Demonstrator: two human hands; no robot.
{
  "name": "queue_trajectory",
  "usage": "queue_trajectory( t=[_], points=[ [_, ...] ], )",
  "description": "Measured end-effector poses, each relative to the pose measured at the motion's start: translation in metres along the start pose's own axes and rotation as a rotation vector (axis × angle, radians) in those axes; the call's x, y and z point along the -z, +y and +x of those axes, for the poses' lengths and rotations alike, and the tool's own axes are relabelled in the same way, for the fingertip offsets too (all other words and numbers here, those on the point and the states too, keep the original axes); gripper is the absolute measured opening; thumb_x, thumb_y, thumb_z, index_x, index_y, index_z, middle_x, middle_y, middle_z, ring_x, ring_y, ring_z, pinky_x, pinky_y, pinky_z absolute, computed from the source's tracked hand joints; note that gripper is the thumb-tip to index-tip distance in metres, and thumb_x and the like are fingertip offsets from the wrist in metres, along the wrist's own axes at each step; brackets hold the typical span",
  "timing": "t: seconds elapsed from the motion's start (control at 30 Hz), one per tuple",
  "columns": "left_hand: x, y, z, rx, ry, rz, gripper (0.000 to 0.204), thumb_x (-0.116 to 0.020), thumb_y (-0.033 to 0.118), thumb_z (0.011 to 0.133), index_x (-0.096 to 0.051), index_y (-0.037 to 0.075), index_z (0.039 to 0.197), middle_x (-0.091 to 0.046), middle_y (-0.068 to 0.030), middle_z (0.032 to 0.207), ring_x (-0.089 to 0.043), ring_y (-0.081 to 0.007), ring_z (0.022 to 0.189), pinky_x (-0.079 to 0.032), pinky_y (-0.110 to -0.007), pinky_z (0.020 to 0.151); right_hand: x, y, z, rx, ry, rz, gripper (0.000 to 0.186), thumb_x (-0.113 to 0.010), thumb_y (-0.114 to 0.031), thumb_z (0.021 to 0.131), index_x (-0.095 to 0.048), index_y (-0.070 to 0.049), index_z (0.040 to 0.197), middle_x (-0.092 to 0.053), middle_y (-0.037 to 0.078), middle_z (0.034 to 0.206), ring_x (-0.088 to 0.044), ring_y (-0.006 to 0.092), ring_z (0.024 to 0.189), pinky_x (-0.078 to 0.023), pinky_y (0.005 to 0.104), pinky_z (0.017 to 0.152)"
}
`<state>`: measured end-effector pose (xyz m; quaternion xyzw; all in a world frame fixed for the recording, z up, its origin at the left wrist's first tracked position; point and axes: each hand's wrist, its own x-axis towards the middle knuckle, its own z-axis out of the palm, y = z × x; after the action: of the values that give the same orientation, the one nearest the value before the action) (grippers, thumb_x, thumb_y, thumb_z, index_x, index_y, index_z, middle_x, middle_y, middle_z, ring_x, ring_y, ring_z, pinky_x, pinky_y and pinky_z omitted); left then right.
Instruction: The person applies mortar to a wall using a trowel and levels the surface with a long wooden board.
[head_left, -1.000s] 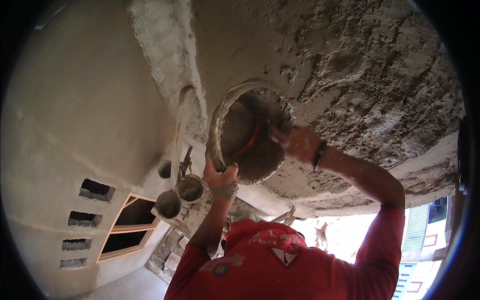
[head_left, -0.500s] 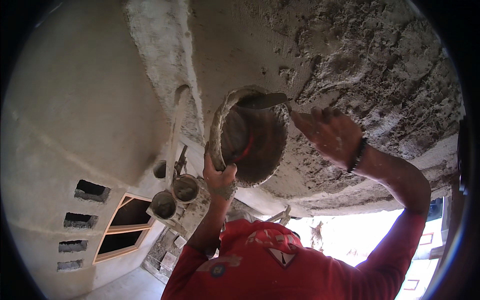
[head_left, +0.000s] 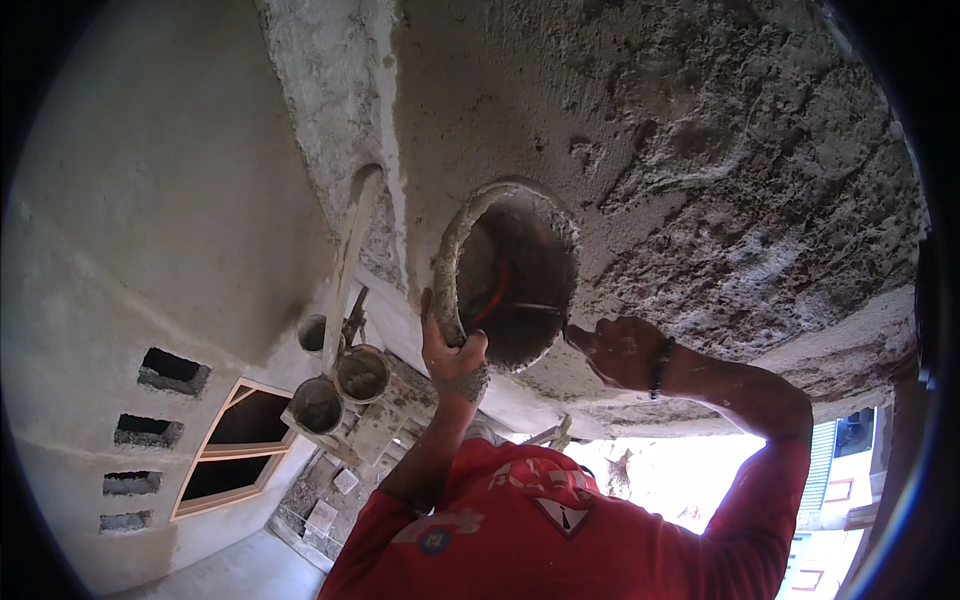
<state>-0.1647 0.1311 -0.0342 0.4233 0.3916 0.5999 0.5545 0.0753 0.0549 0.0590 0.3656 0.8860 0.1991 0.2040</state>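
A round, mortar-crusted bucket is held up with its mouth toward the view, in front of the plastered surface. My left hand grips its lower left rim, thumb and fingers on either side of the wall; wet mortar smears the wrist. Beside the lower right rim is my right hand, a dark bracelet on its wrist, the fingers closed on a trowel's handle. Inside the bucket the trowel's blade shows as a dark shape with a pale edge. The handle is mostly hidden by the fingers.
Rough, uneven mortar covers the surface at upper right. Left of the bucket a long pole slants down toward several mortar buckets, one near bucket among them. A wooden window frame and square wall openings lie at far left.
My right hand has moved down and slightly left, taking the trowel from the bucket's upper rim into its lower part. The bucket stays in my left hand, its mouth turned slightly.
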Motion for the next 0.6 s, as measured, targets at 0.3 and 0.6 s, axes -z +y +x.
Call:
queue_trajectory(
  t=[0.3,0.6],
  points=[
    [-0.002,0.0,0.002,-0.05,0.042,-0.033,0.075,-0.053,-0.001,0.066,-0.026,-0.008,0.135,-0.043,-0.0196,0.128,-0.044,-0.024,0.117,-0.03,-0.029,0.1,0.046,0.034,0.007,-0.445,-0.194,-0.019,0.038,-0.042,-0.017,0.088,-0.044,-0.009,0.125,-0.058,0.006,0.089,-0.053,0.0134,0.065,-0.05,0.0229,0.056],
    [-0.011,0.009,-0.007,0.018,0.158,-0.248,0.055,-0.057,-0.006,0.07,-0.04,-0.002,0.123,-0.052,-0.0107,0.111,-0.052,-0.018,0.096,-0.041,-0.029,0.086,0.076,0.007,0.0,-0.518,0.145,0.808,0.039,-0.047,-0.018,0.087,-0.042,-0.006,0.124,-0.06,0.009,0.085,-0.058,0.0179,0.067,-0.05,0.0295,0.059]
  ],
)
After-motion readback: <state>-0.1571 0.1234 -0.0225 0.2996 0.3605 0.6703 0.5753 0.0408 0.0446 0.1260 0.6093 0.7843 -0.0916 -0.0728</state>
